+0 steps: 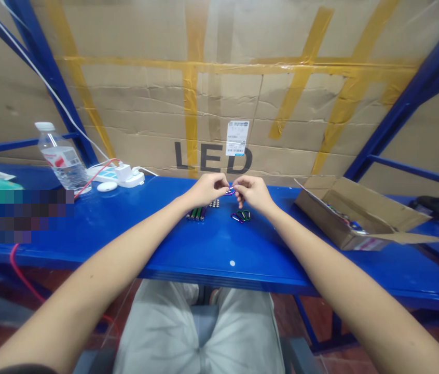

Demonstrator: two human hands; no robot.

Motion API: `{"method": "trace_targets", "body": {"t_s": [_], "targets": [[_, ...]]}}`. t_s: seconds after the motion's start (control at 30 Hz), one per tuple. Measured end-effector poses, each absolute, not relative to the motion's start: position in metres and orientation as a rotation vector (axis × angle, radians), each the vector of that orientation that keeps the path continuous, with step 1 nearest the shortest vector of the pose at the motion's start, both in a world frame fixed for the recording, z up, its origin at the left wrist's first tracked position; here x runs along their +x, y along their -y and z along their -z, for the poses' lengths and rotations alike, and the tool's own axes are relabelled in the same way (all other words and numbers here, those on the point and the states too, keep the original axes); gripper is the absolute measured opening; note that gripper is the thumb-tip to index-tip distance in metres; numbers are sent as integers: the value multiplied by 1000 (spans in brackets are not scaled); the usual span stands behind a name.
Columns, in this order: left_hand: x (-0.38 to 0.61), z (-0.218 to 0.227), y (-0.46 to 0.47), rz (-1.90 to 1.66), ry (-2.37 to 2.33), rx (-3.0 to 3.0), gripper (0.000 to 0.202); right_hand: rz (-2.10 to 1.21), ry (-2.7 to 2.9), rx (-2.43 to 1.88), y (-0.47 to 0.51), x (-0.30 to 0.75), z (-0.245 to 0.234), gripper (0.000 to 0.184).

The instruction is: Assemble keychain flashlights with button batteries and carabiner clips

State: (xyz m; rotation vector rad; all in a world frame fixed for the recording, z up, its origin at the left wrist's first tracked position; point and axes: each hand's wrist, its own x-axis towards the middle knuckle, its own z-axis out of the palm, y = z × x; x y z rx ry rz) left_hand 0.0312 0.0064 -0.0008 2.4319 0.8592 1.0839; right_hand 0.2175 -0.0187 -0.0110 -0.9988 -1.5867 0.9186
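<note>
My left hand (210,189) and my right hand (252,193) meet over the middle of the blue table. Both are closed, fingertips pinching a small purple carabiner (231,191) between them; part of it is covered by the fingers. Below my right hand lie several carabiners (241,216) in purple and green, close together. Under my left wrist, several dark green and purple tubes (196,213) rest side by side, partly hidden. Beside them sit small round silver pieces (214,203) in a cluster, too small to make out exactly.
An open cardboard box (344,228) with small colourful items stands on the right. A black object (437,208) lies beyond it. At left are a water bottle (62,161), a white power strip (126,177) and a white round case (107,186). A large carton (145,114) backs the table (204,254).
</note>
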Motion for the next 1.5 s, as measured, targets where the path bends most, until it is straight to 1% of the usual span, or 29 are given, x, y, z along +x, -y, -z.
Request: {"method": "trace_targets", "body": {"t_s": [0.13,0.23,0.43,0.6,1.0,1.13,1.3,1.5], "targets": [[31,1,-4,-1043,-839,2611,6,-887,1645,-1068,21,218,11,9],[31,-1,-2,-1014,-802,2676,6,-879,1678,-1097,21,220,10,7],[34,-1,0,-1033,-824,2682,7,-845,1760,-1093,19,223,11,11],[35,0,2,-1019,-807,2723,7,-824,1789,-1100,18,224,13,8],[34,10,-5,-948,-646,2795,12,-930,1821,-1186,22,224,8,12],[36,11,-3,-958,-701,2788,16,-941,1804,-1176,21,226,9,11],[39,12,-1,-953,-766,2785,12,-925,1816,-1161,21,225,9,12],[41,6,0,-1043,-874,2766,6,-950,1816,-1185,27,215,10,14]]}}
